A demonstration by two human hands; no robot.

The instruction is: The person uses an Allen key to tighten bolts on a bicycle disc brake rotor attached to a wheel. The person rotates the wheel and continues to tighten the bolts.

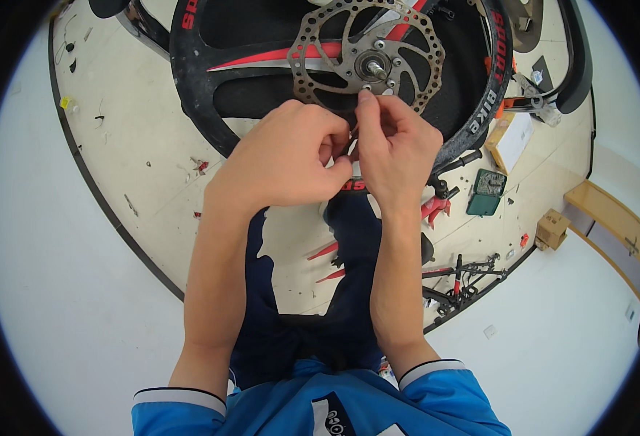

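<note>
Blue short-sleeved shirt (276, 410), white cuffs (182, 397) edged black, dark navy trousers (356, 269)

Perforated round brake disc (350, 58): metal, dull, brownish discolouration. Threaded axle end (378, 70): bare metal, bright. Black spoked wheel with red-and-silver decoration (198, 55): smooth, low sheen, grey scuffing at right. Curved silver tube (142, 29), far left: glossy, chrome-like. Cream tiled floor (163, 163): smooth. Blue shirt (283, 401), near: matt cloth.
</note>
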